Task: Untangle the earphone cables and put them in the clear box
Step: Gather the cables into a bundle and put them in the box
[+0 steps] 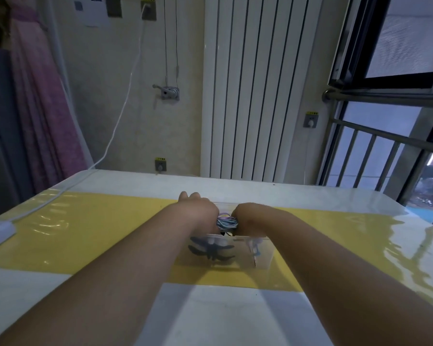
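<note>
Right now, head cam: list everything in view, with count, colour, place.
earphone cables: one tangled bundle, blue, purple, white, between the hands above the clear box
clear box: one, transparent, on the yellow mat
dark item: one, black, inside the box, left part; kind unclear
yellow mat: one, across the table
table: one, white
white cable: one, wall down to table's left
radiator: one, white, back wall
wall sockets: at least three, grey, back wall
window: one, dark frame, right
left hand: at bundle's left, grip hidden
right hand: at bundle's right, grip hidden

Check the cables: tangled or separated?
Tangled: blue and purple cables form one bunched clump between left hand and right hand, at the box.
</note>
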Demonstrator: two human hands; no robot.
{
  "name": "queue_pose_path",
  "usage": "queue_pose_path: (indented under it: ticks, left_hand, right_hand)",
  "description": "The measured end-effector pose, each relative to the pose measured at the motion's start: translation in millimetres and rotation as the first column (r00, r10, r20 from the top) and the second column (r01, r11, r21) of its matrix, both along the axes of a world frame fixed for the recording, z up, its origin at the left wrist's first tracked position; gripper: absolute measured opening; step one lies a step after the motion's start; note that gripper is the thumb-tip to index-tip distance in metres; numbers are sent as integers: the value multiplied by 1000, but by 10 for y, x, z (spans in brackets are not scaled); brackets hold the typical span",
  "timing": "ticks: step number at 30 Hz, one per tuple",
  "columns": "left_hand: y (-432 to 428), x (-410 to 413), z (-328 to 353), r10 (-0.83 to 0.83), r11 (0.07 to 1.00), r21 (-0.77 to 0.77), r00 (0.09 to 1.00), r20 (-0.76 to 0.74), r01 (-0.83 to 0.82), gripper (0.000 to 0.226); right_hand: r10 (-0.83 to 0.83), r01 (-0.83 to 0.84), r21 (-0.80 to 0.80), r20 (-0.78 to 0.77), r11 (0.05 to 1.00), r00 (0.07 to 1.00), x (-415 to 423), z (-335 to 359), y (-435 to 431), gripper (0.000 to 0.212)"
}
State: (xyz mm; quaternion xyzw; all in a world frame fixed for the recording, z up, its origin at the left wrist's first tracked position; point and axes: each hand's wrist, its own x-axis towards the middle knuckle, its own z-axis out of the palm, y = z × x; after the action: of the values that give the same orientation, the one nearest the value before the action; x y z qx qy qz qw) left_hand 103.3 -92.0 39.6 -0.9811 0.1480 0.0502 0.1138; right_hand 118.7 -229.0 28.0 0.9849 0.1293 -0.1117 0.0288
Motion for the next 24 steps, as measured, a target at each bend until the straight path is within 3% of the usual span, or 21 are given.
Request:
queue_pose_path:
  ticks: [3,6,10,15,18,21,24]
  left_hand:
    - [26,12,89,-17,998,-61,1000,-17,16,47]
    - [98,-32,168,-41,961,-276,998,-49,26,54]
    - [163,-55,158,-43,862,-506,999,-18,27,38]
    - [161,-33,-21,-12,901,-432,998,68,40,21]
    - [140,-19,-55,-10,909,-414,997,77,41,18]
    - [118,-12,-83,8,916,-401,997,81,25,19]
    - [115,4,-101,9,914,-406,997,78,23,20]
  right_hand:
    - [12,-18,-69,-85,997,996,14,15,6,24]
    - [7,-30,-117,-196,993,981,-17,32,15,29]
    - [18,-32,-78,-180,996,984,44,-25,8,31]
    - [21,-22,-4,-142,1000,990,-1,55,-10,30]
    - [12,-9,12,-189,1000,982,-32,195,-23,43]
    - [10,-1,98,-86,995,996,-86,335,-62,67]
    - [13,-13,-9,16,1000,1000,-165,375,-127,59]
